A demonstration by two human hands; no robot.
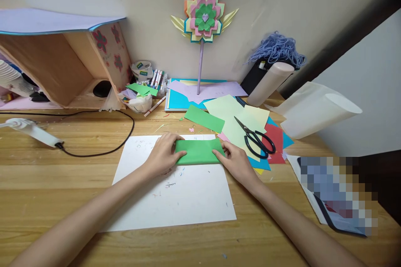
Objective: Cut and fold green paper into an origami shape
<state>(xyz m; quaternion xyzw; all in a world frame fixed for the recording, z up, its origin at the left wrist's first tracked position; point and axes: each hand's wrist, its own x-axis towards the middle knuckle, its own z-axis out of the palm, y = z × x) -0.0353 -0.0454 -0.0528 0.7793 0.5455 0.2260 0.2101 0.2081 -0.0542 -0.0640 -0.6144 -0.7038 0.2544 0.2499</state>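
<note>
Strip of green paper [199, 152] over the far part of a white sheet [188, 208] on a wooden table [62, 200]. Left hand [163, 154] pinching one short end, thumb on top; right hand [236, 160] pinching the other, thumb on top too. Possibly folded; impossible to tell for sure. Likely very light, thin and bendable, easy to crease or tear, perhaps a little slippery on the sheet. Best held by the short ends, or pressed flat with the fingertips. Just beyond the far long edge, a second green strip [204, 118]. Close beyond the right hand, pale paper [219, 108] and scissors [260, 144] with black handles. Most room toward the near table edge, over the white sheet, and leftward up to a black cable [94, 155].
</note>
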